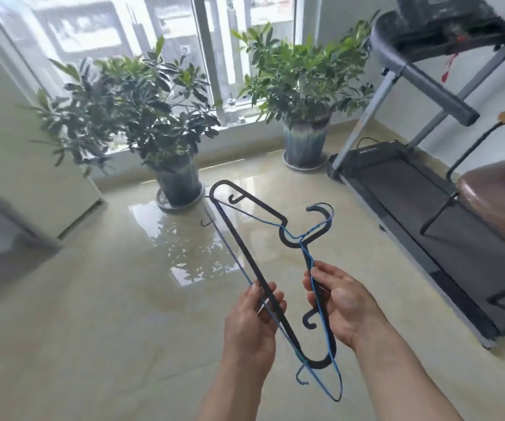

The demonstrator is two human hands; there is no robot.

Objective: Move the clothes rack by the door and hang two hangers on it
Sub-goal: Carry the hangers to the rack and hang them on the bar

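Two hangers lie stacked together in front of me, above the floor: a thick black plastic hanger [246, 259] and a thin blue wire hanger [321, 311]. Their hooks point up and to the right, towards the treadmill. My left hand [252, 326] grips the long bottom bars of both hangers from the left. My right hand [343, 305] holds their right arm sections, fingers curled round the blue wire and the black bar. No clothes rack is in view.
Two potted plants [142, 117] [302, 77] stand by the window at the back. A treadmill [421, 189] runs along the right wall, with a brown-seated chair [500, 196] beside it. A white door or panel [17, 165] is at the left. Glossy beige floor [93, 314] spreads below.
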